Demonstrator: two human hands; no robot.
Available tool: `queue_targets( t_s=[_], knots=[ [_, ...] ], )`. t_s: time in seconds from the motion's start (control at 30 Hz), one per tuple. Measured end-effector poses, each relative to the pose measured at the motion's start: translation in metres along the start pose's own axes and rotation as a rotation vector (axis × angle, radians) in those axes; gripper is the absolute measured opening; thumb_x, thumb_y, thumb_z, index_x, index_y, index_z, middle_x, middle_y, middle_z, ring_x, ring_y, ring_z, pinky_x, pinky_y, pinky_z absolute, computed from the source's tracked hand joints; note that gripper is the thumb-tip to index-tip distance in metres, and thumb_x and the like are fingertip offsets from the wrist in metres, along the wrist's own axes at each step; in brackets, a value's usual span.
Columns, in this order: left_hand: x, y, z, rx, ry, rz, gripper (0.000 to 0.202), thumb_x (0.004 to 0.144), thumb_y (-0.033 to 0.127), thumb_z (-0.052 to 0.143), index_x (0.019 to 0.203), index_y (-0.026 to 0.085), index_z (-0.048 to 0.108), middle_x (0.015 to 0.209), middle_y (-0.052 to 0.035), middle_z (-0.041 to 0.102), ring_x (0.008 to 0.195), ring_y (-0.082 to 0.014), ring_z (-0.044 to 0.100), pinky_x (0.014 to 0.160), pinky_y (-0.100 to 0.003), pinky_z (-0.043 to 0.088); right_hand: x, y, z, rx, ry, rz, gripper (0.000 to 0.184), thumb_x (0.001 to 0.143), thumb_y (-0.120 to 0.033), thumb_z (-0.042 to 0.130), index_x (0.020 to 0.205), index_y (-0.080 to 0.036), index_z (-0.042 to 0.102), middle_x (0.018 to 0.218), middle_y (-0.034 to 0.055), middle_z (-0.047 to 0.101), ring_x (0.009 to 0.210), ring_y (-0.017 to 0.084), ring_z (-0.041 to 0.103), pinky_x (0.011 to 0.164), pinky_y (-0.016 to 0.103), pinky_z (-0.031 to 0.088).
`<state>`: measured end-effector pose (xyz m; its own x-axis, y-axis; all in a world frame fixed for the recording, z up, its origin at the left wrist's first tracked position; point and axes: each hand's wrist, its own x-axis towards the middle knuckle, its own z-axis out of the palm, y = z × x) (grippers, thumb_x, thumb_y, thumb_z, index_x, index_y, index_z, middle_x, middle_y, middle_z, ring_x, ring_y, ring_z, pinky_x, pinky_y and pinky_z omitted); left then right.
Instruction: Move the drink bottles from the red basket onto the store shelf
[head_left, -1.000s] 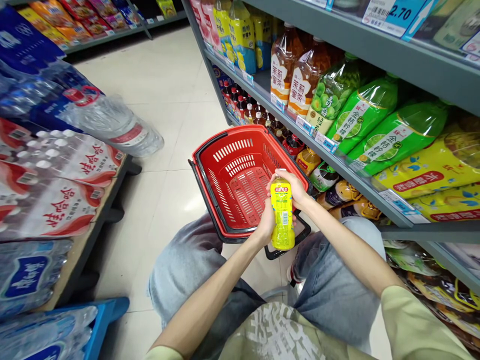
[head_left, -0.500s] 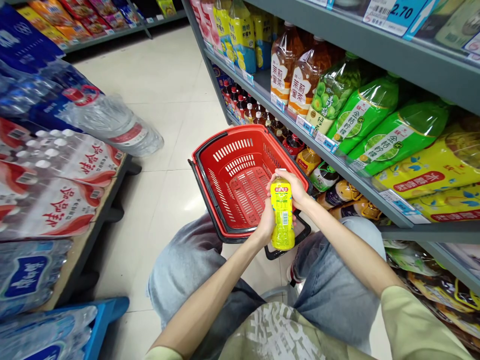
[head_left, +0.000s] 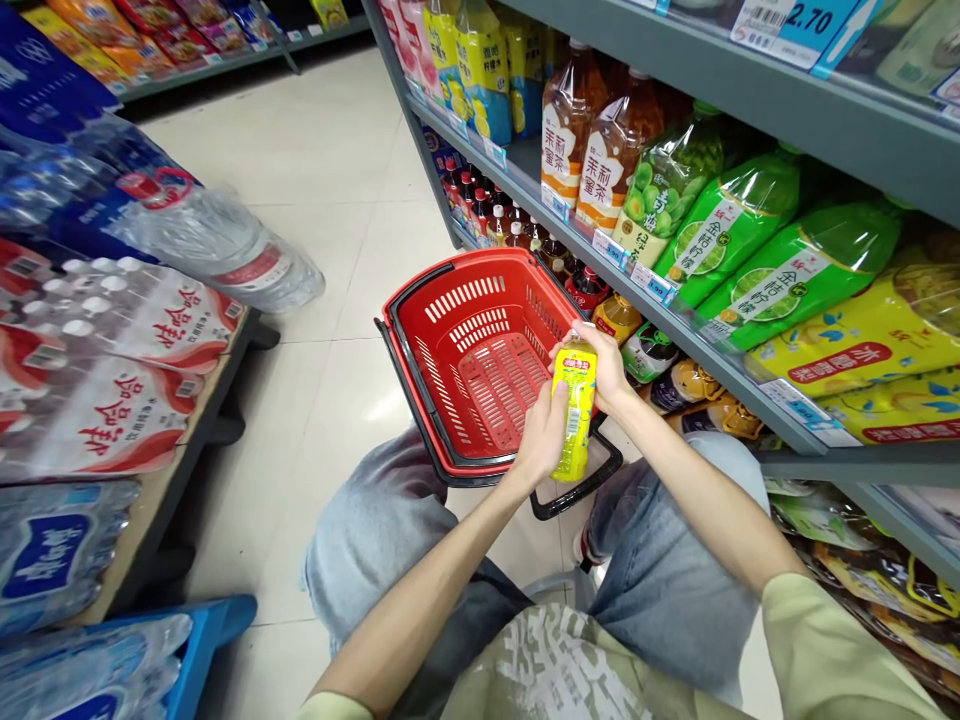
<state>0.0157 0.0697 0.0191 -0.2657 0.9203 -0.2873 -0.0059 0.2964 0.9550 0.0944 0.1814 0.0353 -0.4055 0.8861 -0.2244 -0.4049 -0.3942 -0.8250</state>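
Observation:
A small yellow drink bottle point(head_left: 576, 415) with a red label is held upright in both hands. My left hand point(head_left: 541, 437) wraps its lower body from the left. My right hand point(head_left: 606, 365) grips its top and upper right side. The bottle hangs over the near right corner of a red shopping basket point(head_left: 450, 340) that sits on the floor, empty, its black handle folded down near my knees.
On the right, grey shelves point(head_left: 675, 320) hold large green, yellow and amber drink bottles, with small bottles on the lower shelf. To the left, shrink-wrapped water packs point(head_left: 127, 370) are stacked on a low pallet. Pale floor tiles point(head_left: 322, 200) run up the aisle.
The bottle has shifted slightly right and up and tilted a little; my left hand has slid further round its front. The basket stays put.

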Motion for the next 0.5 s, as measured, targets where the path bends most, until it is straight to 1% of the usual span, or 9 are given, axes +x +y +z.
queue_targets(
  t_s=[0.07,0.17,0.2,0.27,0.3,0.37,0.43,0.5],
  knots=[
    [-0.001,0.005,0.0,0.051,-0.015,0.05,0.053,0.097,0.065,0.039,0.115,0.02,0.061,0.1,-0.0092,0.073,0.089,-0.0262,0.069,0.08,-0.037,0.051,-0.001,-0.004,0.002,-0.027,0.03,-0.06,0.035,0.074,-0.049,0.075,0.069,-0.02,0.055,0.061,0.0013,0.067,0.058,0.018,0.067,0.056,0.028,0.054],
    [-0.002,0.009,0.002,0.019,-0.005,0.073,0.047,0.091,0.062,0.057,0.113,0.02,0.063,0.102,-0.0091,0.073,0.092,-0.0273,0.069,0.081,-0.035,0.05,-0.002,-0.008,0.003,-0.064,0.055,-0.074,0.038,0.075,-0.052,0.074,0.069,-0.021,0.053,0.062,0.0021,0.067,0.061,0.02,0.068,0.058,0.029,0.055],
    [-0.002,0.009,0.003,-0.004,0.002,0.071,0.047,0.087,0.061,0.063,0.111,0.02,0.064,0.101,-0.0087,0.074,0.091,-0.0272,0.069,0.079,-0.034,0.051,-0.002,-0.009,0.003,-0.077,0.061,-0.069,0.039,0.075,-0.053,0.074,0.069,-0.021,0.052,0.062,0.0024,0.067,0.062,0.02,0.068,0.058,0.029,0.055],
    [-0.001,0.008,0.005,-0.092,-0.009,0.039,0.047,0.084,0.059,0.068,0.109,0.02,0.064,0.094,-0.0077,0.074,0.084,-0.0259,0.069,0.074,-0.033,0.052,-0.002,-0.01,0.001,-0.098,0.05,-0.042,0.041,0.075,-0.057,0.072,0.071,-0.021,0.053,0.063,0.0031,0.068,0.065,0.021,0.069,0.06,0.03,0.055],
    [-0.001,0.008,0.005,-0.169,-0.035,0.01,0.047,0.083,0.059,0.068,0.11,0.02,0.064,0.091,-0.0073,0.074,0.08,-0.0248,0.069,0.071,-0.032,0.052,-0.001,-0.01,-0.001,-0.102,0.03,-0.021,0.041,0.075,-0.058,0.072,0.072,-0.021,0.053,0.064,0.0034,0.068,0.067,0.021,0.07,0.06,0.03,0.055],
    [-0.003,0.008,0.005,-0.379,-0.128,-0.068,0.05,0.084,0.059,0.067,0.113,0.019,0.062,0.087,-0.0074,0.074,0.072,-0.0231,0.069,0.065,-0.032,0.054,-0.001,-0.01,-0.003,-0.089,-0.039,0.037,0.042,0.075,-0.061,0.069,0.074,-0.021,0.055,0.066,0.0037,0.069,0.07,0.022,0.07,0.061,0.03,0.055],
    [-0.006,0.01,0.003,-0.604,-0.263,-0.187,0.056,0.084,0.063,0.063,0.113,0.015,0.062,0.086,-0.0096,0.074,0.068,-0.023,0.07,0.064,-0.033,0.056,-0.003,-0.01,-0.003,-0.046,-0.123,0.102,0.044,0.077,-0.064,0.064,0.079,-0.021,0.057,0.068,0.004,0.07,0.072,0.022,0.071,0.061,0.03,0.055],
    [-0.011,0.011,0.003,-0.764,-0.384,-0.307,0.062,0.086,0.068,0.055,0.11,0.012,0.065,0.084,-0.0126,0.073,0.068,-0.0245,0.071,0.064,-0.035,0.058,-0.006,-0.011,-0.002,0.011,-0.204,0.153,0.045,0.078,-0.066,0.061,0.084,-0.021,0.06,0.072,0.0041,0.071,0.072,0.022,0.07,0.06,0.03,0.054]
  ],
)
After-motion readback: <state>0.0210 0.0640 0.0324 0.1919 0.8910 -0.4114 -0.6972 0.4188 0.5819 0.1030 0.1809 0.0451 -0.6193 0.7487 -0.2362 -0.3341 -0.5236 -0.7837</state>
